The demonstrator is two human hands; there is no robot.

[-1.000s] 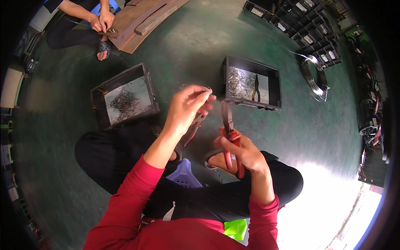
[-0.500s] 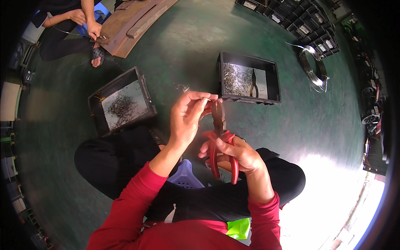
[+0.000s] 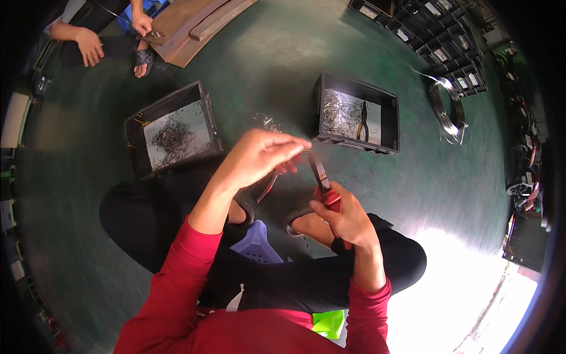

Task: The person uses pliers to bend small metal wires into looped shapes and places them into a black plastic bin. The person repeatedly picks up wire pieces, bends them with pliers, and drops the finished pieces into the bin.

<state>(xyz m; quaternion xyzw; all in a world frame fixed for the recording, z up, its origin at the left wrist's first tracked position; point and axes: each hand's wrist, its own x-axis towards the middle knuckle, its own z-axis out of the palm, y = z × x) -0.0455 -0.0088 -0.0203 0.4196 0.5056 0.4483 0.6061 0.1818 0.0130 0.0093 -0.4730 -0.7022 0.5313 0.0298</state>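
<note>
My left hand (image 3: 256,158) is closed in a pinch on a short piece of thin wire (image 3: 306,151) at its fingertips. My right hand (image 3: 349,221) grips red-handled pliers (image 3: 320,171), their dark jaws pointing up to the wire's end. Whether the jaws bite the wire is too small to tell. Below my left hand shows a slim red handle (image 3: 267,189); I cannot tell if it is held or lies on the floor. Just beyond that hand, several small bent wire hooks (image 3: 268,123) lie on the floor.
A black crate (image 3: 210,127) with wire hooks stands at left, another (image 3: 389,121) with hooks and pliers (image 3: 363,122) at right. A wire coil (image 3: 448,109) and stacked black crates (image 3: 436,35) are far right. A co-worker's hand (image 3: 141,23) is beside a wooden board (image 3: 183,50).
My left hand has turned palm-down, and the pliers have tilted and turned edge-on, handles closer together. The red handle under my left hand now shows. The co-worker's hands have moved apart.
</note>
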